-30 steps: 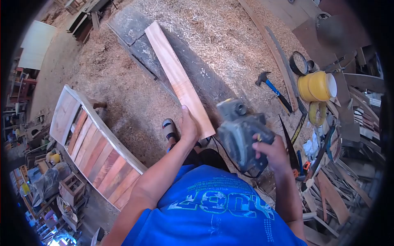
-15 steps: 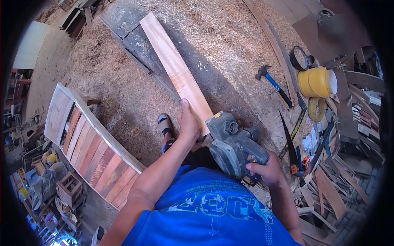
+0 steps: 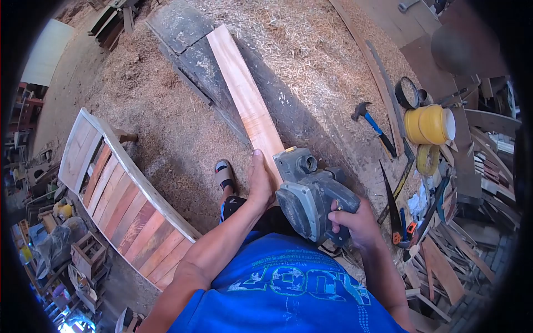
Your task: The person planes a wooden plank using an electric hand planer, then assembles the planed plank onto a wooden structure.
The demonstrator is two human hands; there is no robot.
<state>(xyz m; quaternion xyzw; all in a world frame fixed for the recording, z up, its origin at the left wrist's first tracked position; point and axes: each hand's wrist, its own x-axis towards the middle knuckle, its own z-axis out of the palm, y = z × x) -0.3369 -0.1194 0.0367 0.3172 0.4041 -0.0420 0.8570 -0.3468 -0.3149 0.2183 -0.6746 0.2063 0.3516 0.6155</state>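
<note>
A long, pale wooden board (image 3: 244, 89) lies lengthwise on a dark, worn bench (image 3: 191, 58). My left hand (image 3: 261, 180) grips the board's left edge near its close end, thumb along the edge and the other fingers mostly hidden. In my right hand (image 3: 352, 221) is the rear handle of a grey electric hand planer (image 3: 311, 194), fingers wrapped round it. The planer's front sits over the near part of the board and hides some of it.
To the right lie a blue-handled claw hammer (image 3: 373, 125), a yellow container (image 3: 430, 125), a yellow tape roll (image 3: 427, 160), a hand saw (image 3: 393, 197) and wood offcuts (image 3: 444, 266). A slatted wooden panel (image 3: 130, 205) stands at left. Shavings (image 3: 311, 50) cover the ground.
The planer has moved a little forward along the board, away from my body. My left hand keeps its hold on the board's edge. The whole view has shifted slightly.
</note>
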